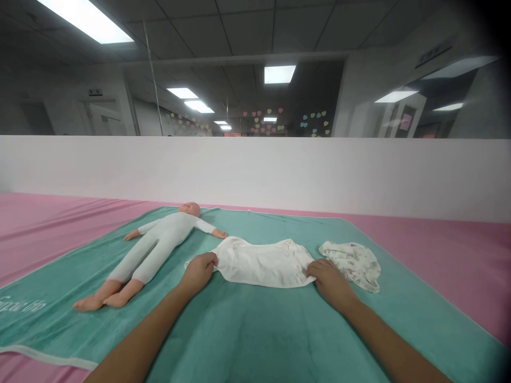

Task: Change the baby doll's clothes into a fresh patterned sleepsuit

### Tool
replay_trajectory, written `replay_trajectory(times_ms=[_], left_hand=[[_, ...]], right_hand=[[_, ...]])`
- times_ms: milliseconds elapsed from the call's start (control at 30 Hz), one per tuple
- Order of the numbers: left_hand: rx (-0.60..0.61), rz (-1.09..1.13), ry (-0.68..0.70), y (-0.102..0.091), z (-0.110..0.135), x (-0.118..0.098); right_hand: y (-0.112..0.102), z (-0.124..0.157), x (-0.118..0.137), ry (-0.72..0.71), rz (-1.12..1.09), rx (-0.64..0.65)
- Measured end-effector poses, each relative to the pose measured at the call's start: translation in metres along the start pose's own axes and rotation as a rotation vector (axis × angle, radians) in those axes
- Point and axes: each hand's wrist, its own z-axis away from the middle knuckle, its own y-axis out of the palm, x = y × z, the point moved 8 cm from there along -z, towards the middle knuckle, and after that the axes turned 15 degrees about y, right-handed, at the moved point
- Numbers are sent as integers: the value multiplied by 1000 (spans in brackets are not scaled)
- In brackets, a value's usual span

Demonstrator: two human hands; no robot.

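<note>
Gripping the left end of a white baby gown [261, 264], the left hand [198, 272] is curled closed, its fingers bunching the cloth. The right hand [329, 283] lies low and flat across the gown's near right corner, with its fingertips [310, 268] on the fabric; I cannot tell whether they pinch the cloth or only press on it. The gown is spread lengthwise from left to right in front of the person, lying flat with a few soft wrinkles, on a teal towel [255, 340].

Just left of the gown, an infant training doll [157, 250] lies on its back with its head toward the far side and its arms spread. It wears a pale bodysuit, its feet are bare, and its outstretched hand [219, 233] sits just beside the gown's far edge. To the right, a crumpled white garment with a small print [351, 264] lies near the right hand, apart from the gown. The towel rests on a pink sheet [459, 250], and a white partition [255, 175] runs along the far side.
</note>
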Motion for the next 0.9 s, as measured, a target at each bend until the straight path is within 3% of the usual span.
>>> replay_trajectory(times_ms=[100,300,400,500,633,900], left_hand=[[-54,30,-30,-7,2,2],[-292,255,-163,-32,9,13],[-318,411,-220,-33,11,16],[-226,617,-252,-23,9,15],[36,793,-229,-9,8,4],[469,747,-77,1,16,-20]], right_hand=[[-8,-2,-10,38,-100,-76],[-26,2,-44,113,-292,-186],[-32,6,-48,129,-327,-222],[-37,9,-43,117,-363,-244],[-37,11,-37,103,-371,-206],[-29,11,-25,-17,-267,-84]])
